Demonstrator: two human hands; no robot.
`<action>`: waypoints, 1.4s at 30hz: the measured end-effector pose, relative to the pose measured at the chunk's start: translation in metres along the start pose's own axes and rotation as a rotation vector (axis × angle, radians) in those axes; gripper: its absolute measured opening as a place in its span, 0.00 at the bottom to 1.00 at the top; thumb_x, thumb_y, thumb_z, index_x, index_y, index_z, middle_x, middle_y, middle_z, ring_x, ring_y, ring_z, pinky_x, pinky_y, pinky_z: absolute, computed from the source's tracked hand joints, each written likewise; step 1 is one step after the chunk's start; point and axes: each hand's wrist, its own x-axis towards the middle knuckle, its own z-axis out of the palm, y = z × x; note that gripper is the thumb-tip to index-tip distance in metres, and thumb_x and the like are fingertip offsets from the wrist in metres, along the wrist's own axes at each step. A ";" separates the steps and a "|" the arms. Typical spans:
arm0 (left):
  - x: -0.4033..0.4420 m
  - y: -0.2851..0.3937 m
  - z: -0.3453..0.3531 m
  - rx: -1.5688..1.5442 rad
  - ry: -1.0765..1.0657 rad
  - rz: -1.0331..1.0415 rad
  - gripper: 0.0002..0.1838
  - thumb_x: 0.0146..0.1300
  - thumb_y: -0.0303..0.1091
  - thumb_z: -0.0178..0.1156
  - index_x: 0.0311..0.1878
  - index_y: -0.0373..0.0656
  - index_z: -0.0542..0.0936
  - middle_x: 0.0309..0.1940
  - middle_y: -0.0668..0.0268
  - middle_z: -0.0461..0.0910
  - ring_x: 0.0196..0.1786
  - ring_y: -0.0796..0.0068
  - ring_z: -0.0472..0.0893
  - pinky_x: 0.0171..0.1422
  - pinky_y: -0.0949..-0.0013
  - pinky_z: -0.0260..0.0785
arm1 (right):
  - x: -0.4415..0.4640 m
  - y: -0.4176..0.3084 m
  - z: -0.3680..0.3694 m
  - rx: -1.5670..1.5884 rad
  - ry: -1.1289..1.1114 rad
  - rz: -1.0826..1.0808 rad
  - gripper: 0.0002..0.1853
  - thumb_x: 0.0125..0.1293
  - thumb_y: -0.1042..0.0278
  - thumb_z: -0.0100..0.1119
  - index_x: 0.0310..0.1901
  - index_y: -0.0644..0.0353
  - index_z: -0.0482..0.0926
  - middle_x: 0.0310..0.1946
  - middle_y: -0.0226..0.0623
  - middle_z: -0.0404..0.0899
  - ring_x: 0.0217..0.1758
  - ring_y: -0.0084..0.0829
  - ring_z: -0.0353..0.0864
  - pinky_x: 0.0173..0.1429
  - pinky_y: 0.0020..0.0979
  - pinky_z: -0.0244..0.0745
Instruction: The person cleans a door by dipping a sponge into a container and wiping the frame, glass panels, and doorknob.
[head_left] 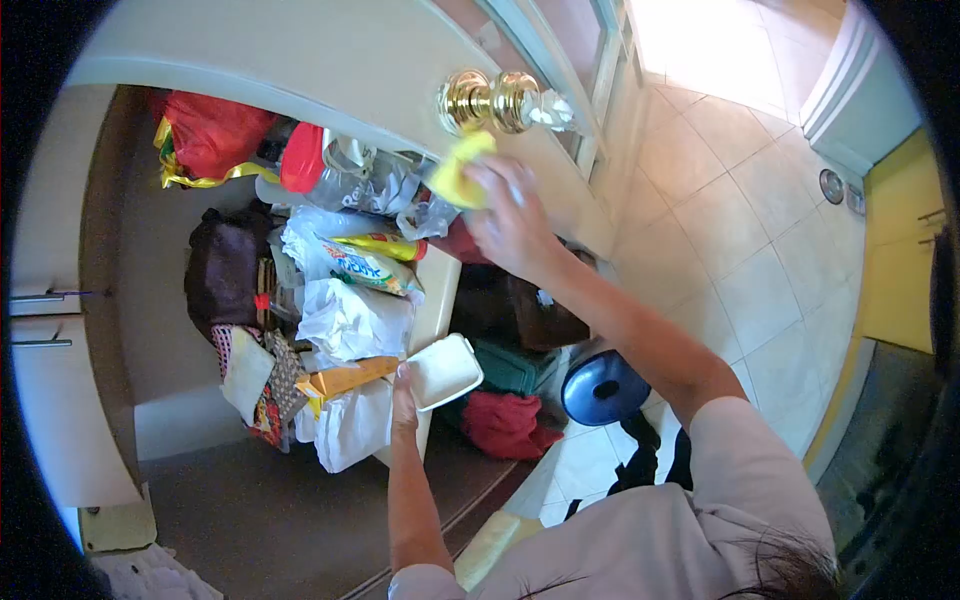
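A yellow cloth (461, 172) is gripped in my right hand (508, 208), raised beside the edge of the white door (330, 60), just below the gold doorknob (490, 100). My left hand (404, 398) holds a small white rectangular tub (443, 373) by its left side, above the cream shelf edge (436, 295). Close to the left hand lie an orange packet (350, 377) and a white plastic bag (355, 425). Higher on the shelf are another white bag (355, 320) and a printed white packet (365, 268).
A red bag (215, 130) and a dark bag (225, 265) sit at the left. Below the shelf are a green container (505, 368) and red cloth (505, 425). A blue round lid (604, 388) stands near my right arm. Tiled floor (740, 240) extends right.
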 end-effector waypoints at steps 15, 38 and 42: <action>-0.003 0.000 0.004 -0.039 0.033 0.061 0.32 0.63 0.57 0.46 0.57 0.36 0.67 0.52 0.64 0.69 0.55 0.71 0.67 0.63 0.70 0.55 | 0.071 -0.084 0.006 0.070 0.182 0.300 0.20 0.52 0.81 0.48 0.49 0.70 0.63 0.46 0.56 0.62 0.49 0.53 0.65 0.56 0.45 0.60; 0.005 -0.005 0.004 -0.059 -0.009 0.139 0.19 0.65 0.48 0.46 0.49 0.43 0.71 0.38 0.70 0.72 0.42 0.77 0.71 0.50 0.71 0.64 | 0.157 -0.056 -0.006 -0.096 0.060 0.518 0.16 0.47 0.73 0.54 0.39 0.72 0.71 0.38 0.60 0.74 0.44 0.52 0.74 0.47 0.45 0.68; 0.007 -0.012 -0.001 -0.082 -0.045 0.180 0.19 0.65 0.48 0.46 0.48 0.43 0.71 0.38 0.70 0.72 0.42 0.77 0.71 0.50 0.72 0.63 | 0.227 -0.071 -0.008 0.238 0.075 0.503 0.15 0.46 0.77 0.50 0.38 0.71 0.71 0.32 0.56 0.74 0.42 0.51 0.75 0.45 0.45 0.69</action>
